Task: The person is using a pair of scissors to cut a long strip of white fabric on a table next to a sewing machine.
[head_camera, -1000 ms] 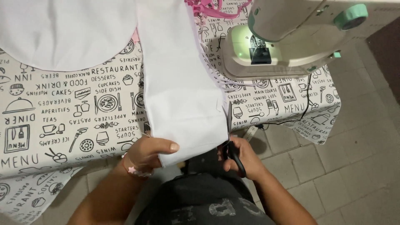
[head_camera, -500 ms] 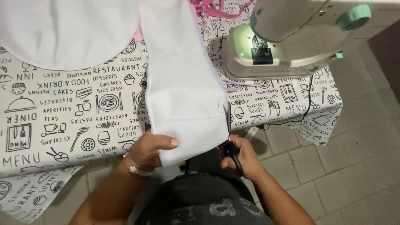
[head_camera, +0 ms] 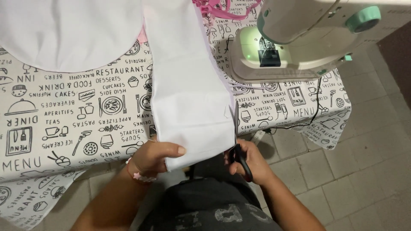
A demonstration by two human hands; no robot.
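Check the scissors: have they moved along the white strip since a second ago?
Yes, slightly. The scissors in the right hand have crept up the strip's right edge, toward the sewing machine. The left hand holds the bottom corner.

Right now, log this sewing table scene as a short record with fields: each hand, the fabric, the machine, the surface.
left hand: pinches the near end of the white fabric strip, thumb on top
right hand: grips black-handled scissors, blades upright at the strip's right edge
fabric strip: runs from the table's far side over the near edge
sewing machine: white with mint-green knob, lamp lit, right of the strip
tablecloth: white with black printed drawings
second white cloth: far left
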